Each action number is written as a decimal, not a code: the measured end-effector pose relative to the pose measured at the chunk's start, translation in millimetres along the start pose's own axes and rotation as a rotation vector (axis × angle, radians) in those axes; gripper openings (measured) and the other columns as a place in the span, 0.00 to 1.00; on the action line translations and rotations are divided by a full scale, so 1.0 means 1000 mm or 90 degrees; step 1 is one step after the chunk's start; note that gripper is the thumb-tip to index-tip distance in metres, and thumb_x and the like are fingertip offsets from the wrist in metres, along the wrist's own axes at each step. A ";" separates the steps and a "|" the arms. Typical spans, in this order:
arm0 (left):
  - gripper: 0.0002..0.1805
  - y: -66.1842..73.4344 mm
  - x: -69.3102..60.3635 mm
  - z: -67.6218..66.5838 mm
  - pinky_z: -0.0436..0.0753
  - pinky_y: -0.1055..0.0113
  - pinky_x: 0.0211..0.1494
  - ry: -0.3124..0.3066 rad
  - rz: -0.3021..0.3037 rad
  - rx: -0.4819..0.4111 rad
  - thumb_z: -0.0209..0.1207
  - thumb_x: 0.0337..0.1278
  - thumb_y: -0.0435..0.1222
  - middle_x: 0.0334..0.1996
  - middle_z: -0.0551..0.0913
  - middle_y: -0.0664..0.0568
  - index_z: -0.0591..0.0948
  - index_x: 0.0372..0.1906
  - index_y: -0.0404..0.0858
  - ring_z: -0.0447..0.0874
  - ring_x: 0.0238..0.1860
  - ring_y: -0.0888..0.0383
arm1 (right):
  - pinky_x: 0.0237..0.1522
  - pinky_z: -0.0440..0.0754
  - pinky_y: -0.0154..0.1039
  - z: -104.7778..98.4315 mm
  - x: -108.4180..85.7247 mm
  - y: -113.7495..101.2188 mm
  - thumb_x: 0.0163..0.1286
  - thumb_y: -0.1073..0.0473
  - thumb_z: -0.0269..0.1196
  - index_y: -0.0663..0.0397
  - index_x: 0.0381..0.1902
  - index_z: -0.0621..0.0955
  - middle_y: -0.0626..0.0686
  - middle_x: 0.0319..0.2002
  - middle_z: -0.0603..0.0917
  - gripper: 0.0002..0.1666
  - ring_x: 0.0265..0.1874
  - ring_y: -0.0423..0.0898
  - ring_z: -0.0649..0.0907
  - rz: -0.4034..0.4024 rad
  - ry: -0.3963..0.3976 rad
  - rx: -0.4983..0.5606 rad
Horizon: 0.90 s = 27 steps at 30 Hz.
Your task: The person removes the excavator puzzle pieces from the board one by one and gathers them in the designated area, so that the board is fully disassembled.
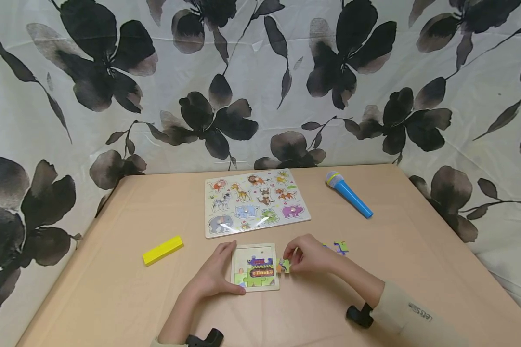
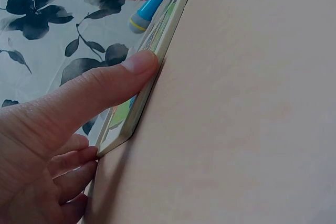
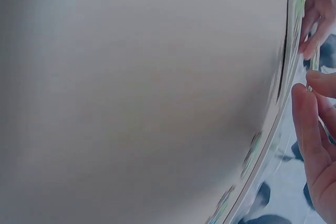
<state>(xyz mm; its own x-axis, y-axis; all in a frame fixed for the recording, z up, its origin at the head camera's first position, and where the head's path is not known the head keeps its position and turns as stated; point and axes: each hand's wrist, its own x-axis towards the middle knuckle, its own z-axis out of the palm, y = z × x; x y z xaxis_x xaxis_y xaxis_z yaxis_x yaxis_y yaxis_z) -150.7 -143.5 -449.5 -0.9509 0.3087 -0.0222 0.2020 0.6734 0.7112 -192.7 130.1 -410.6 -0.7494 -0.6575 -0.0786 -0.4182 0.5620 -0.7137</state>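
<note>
A small square jigsaw puzzle tray [image 1: 241, 257] lies on the table, partly filled with green, purple and orange pieces. My left hand [image 1: 214, 273] grips its left side, with the thumb on the near edge and the fingers toward the far left corner. In the left wrist view the thumb [image 2: 113, 82] rests along the tray's wooden rim. My right hand [image 1: 312, 254] pinches a green and orange puzzle piece [image 1: 284, 266] just off the tray's right edge. The right wrist view shows that thin piece [image 3: 315, 59] edge-on between thumb and fingertips.
Behind the tray lies a large animal puzzle board [image 1: 258, 202]. A blue toy microphone [image 1: 351, 195] is at the back right, and a yellow block [image 1: 162, 250] at the left. Loose puzzle pieces [image 1: 341, 247] lie beyond the right forearm. A floral cloth [image 1: 286, 96] hangs behind the table.
</note>
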 end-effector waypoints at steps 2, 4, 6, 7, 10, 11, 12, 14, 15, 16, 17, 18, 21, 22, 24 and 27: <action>0.65 0.000 0.000 0.000 0.62 0.51 0.65 0.001 -0.001 0.000 0.78 0.14 0.46 0.63 0.61 0.43 0.58 0.67 0.31 0.60 0.63 0.43 | 0.26 0.79 0.30 -0.004 -0.006 0.005 0.47 0.71 0.67 0.58 0.30 0.82 0.48 0.25 0.80 0.10 0.22 0.40 0.76 0.001 0.003 -0.001; 0.65 0.000 0.000 0.000 0.62 0.51 0.65 0.001 -0.001 -0.001 0.78 0.14 0.46 0.63 0.61 0.43 0.58 0.67 0.31 0.60 0.63 0.43 | 0.26 0.79 0.30 -0.007 -0.012 0.009 0.47 0.70 0.67 0.57 0.30 0.82 0.48 0.25 0.79 0.10 0.22 0.39 0.76 0.007 0.006 -0.006; 0.65 0.000 -0.001 0.000 0.62 0.51 0.65 0.002 -0.002 -0.001 0.78 0.14 0.47 0.63 0.61 0.43 0.58 0.67 0.31 0.60 0.63 0.43 | 0.26 0.79 0.30 -0.009 -0.017 0.013 0.47 0.70 0.68 0.57 0.30 0.82 0.48 0.25 0.79 0.10 0.22 0.39 0.76 0.012 0.007 -0.008; 0.65 0.000 -0.001 0.000 0.62 0.51 0.65 0.003 -0.002 -0.002 0.78 0.14 0.47 0.63 0.61 0.43 0.58 0.67 0.31 0.60 0.63 0.44 | 0.26 0.79 0.30 -0.010 -0.019 0.015 0.47 0.70 0.68 0.57 0.30 0.82 0.48 0.25 0.79 0.10 0.22 0.39 0.76 0.014 0.008 -0.009; 0.65 0.000 -0.001 0.000 0.62 0.51 0.65 0.003 -0.003 -0.002 0.79 0.14 0.46 0.63 0.62 0.43 0.58 0.67 0.31 0.60 0.63 0.44 | 0.26 0.79 0.30 -0.013 -0.024 0.021 0.48 0.70 0.68 0.57 0.31 0.82 0.48 0.26 0.79 0.10 0.23 0.39 0.76 0.024 0.006 -0.013; 0.64 0.000 -0.001 0.000 0.62 0.51 0.65 0.003 -0.003 -0.001 0.79 0.14 0.46 0.63 0.62 0.43 0.58 0.67 0.31 0.60 0.63 0.44 | 0.26 0.79 0.30 -0.013 -0.025 0.022 0.47 0.70 0.68 0.57 0.31 0.82 0.47 0.26 0.79 0.10 0.23 0.38 0.76 0.025 0.005 -0.015; 0.64 0.000 -0.001 0.000 0.62 0.51 0.65 0.003 -0.003 -0.001 0.79 0.14 0.46 0.63 0.62 0.43 0.58 0.67 0.31 0.60 0.63 0.44 | 0.26 0.79 0.30 -0.014 -0.026 0.024 0.48 0.70 0.68 0.57 0.31 0.82 0.47 0.25 0.79 0.10 0.23 0.38 0.76 0.027 0.005 -0.019; 0.64 0.000 0.000 0.001 0.63 0.52 0.65 0.003 -0.001 -0.001 0.79 0.14 0.46 0.63 0.62 0.43 0.58 0.67 0.31 0.60 0.63 0.44 | 0.26 0.79 0.30 -0.015 -0.028 0.026 0.48 0.70 0.69 0.57 0.31 0.82 0.47 0.25 0.79 0.10 0.22 0.38 0.75 0.028 0.003 -0.023; 0.64 0.000 0.000 0.001 0.63 0.52 0.65 0.003 -0.001 0.000 0.79 0.14 0.46 0.63 0.62 0.43 0.58 0.67 0.31 0.61 0.63 0.44 | 0.25 0.78 0.30 -0.015 -0.029 0.026 0.48 0.70 0.69 0.57 0.31 0.82 0.47 0.25 0.79 0.10 0.22 0.38 0.75 0.028 0.002 -0.025; 0.64 0.000 0.000 0.001 0.63 0.52 0.65 0.003 0.000 0.000 0.79 0.14 0.46 0.63 0.62 0.43 0.58 0.67 0.31 0.61 0.63 0.44 | 0.25 0.78 0.29 -0.015 -0.029 0.027 0.48 0.70 0.69 0.58 0.31 0.82 0.47 0.25 0.79 0.10 0.22 0.38 0.75 0.025 0.002 -0.026; 0.64 -0.001 0.000 0.001 0.63 0.52 0.65 0.003 0.000 0.000 0.79 0.14 0.46 0.63 0.62 0.43 0.58 0.67 0.31 0.61 0.63 0.44 | 0.25 0.78 0.30 -0.016 -0.030 0.028 0.47 0.71 0.69 0.58 0.30 0.82 0.48 0.25 0.79 0.10 0.22 0.38 0.75 0.022 0.002 -0.026; 0.64 -0.001 0.000 0.001 0.63 0.52 0.65 0.003 0.000 0.002 0.79 0.14 0.46 0.63 0.62 0.43 0.58 0.67 0.31 0.61 0.63 0.44 | 0.24 0.78 0.29 -0.016 -0.030 0.028 0.47 0.71 0.68 0.59 0.30 0.82 0.48 0.25 0.79 0.10 0.22 0.38 0.75 0.019 0.002 -0.026; 0.64 -0.001 0.000 0.001 0.63 0.52 0.65 0.003 -0.001 0.004 0.79 0.14 0.46 0.63 0.62 0.43 0.58 0.67 0.31 0.61 0.63 0.44 | 0.24 0.77 0.29 -0.016 -0.030 0.029 0.47 0.71 0.68 0.59 0.30 0.82 0.49 0.25 0.79 0.10 0.21 0.38 0.74 0.016 0.002 -0.023; 0.64 -0.001 0.000 0.001 0.63 0.52 0.65 0.004 -0.002 0.005 0.79 0.14 0.46 0.63 0.62 0.43 0.58 0.67 0.31 0.61 0.63 0.44 | 0.24 0.78 0.29 -0.016 -0.030 0.030 0.48 0.71 0.68 0.59 0.31 0.82 0.49 0.25 0.79 0.10 0.21 0.38 0.74 0.016 0.001 -0.023; 0.64 -0.001 0.000 0.001 0.63 0.52 0.64 0.004 -0.004 0.005 0.79 0.14 0.47 0.63 0.62 0.44 0.58 0.67 0.32 0.61 0.63 0.44 | 0.24 0.78 0.29 -0.017 -0.030 0.031 0.48 0.71 0.68 0.59 0.31 0.82 0.49 0.26 0.79 0.10 0.22 0.38 0.74 0.016 0.000 -0.022; 0.64 0.000 0.000 0.000 0.63 0.52 0.64 0.004 -0.006 0.003 0.79 0.14 0.47 0.63 0.62 0.44 0.58 0.67 0.32 0.61 0.63 0.44 | 0.25 0.78 0.30 -0.017 -0.030 0.033 0.48 0.71 0.68 0.60 0.32 0.83 0.48 0.28 0.79 0.10 0.22 0.38 0.75 0.019 -0.001 -0.022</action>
<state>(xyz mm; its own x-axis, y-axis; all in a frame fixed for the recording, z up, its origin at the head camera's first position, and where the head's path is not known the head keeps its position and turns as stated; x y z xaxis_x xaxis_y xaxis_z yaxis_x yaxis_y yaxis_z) -150.4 -143.4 -450.0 -0.9542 0.2982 -0.0248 0.1940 0.6797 0.7074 -193.1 176.9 -419.8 -0.7607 -0.6412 -0.1010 -0.4129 0.5982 -0.6868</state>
